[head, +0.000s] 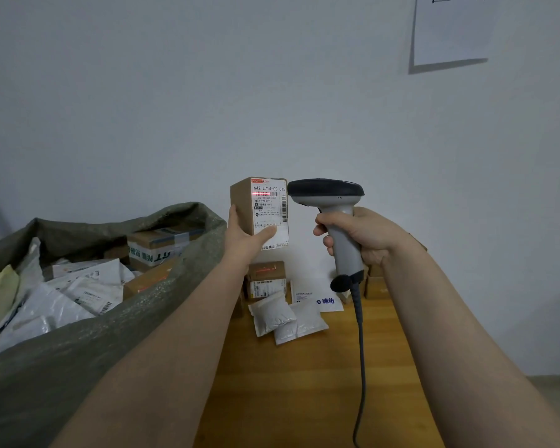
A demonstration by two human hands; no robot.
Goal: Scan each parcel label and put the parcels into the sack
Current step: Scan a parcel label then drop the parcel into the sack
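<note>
1. Head view, the only one: a plain pale wall (207,92) closes the far side, with a white paper sheet (450,27) fixed high on the right. A wooden surface (304,383) runs from the near edge to that wall.
2. At the far end of the surface lie a small cardboard box (267,279), two or three white pouches (272,315) and a white mailer with blue print (317,295). Further cartons are half hidden behind the right wrist.
3. On the left stands the grey-green sack (78,367), mouth open, holding white mailers (78,292) and a taped carton (159,247).
4. The left hand (243,237) holds the box parcel (241,202) upright in the air, between the sack and the scanner. Its thumb presses the lower part of the label (270,208), and its fingers curl round the left side.
5. The right hand (362,234) grips the scanner (327,192), fingers wrapped round the handle, forefinger at the trigger. The scanner head sits just beside the parcel's right edge. Its cable (361,350) hangs down toward the near edge.
6. Step in hand: scanning. A red line (265,193) crosses the barcode near the label's top, so the read looks under way.
7. Next, as I judge it: the left hand must carry the parcel left over the sack rim and let go. Then it reaches for another parcel from the far end, turned label toward the scanner.
</note>
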